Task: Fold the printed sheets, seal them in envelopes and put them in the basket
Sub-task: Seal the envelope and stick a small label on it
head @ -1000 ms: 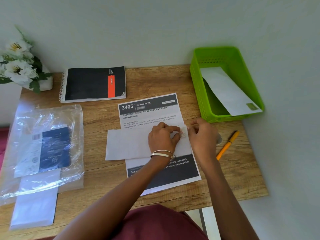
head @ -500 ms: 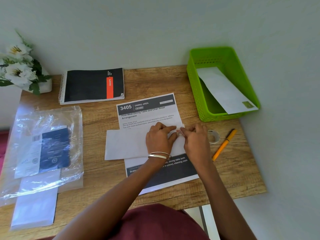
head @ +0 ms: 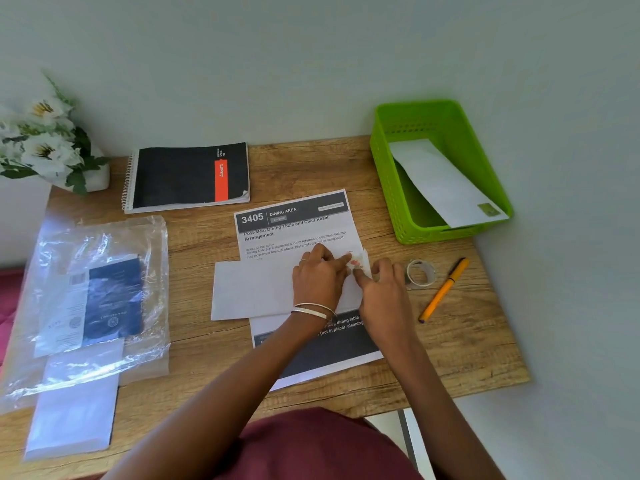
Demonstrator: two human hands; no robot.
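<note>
White rectangular paper envelope (head: 252,289) lies flat on printed white sheet (head: 294,230), long axis left-right across wooden desk (head: 467,341). Left hand (head: 320,282) presses envelope's right end, forefinger out flat. Right hand (head: 384,289) beside it, fingertips working small sticker (head: 356,265) at that end; pinch or press, cannot tell. Green plastic basket (head: 388,188) far right, nearer right hand, one envelope inside.

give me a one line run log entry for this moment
stage: sealing envelope | left hand: pressing flap end | right hand: at sticker | basket: one envelope inside
</note>
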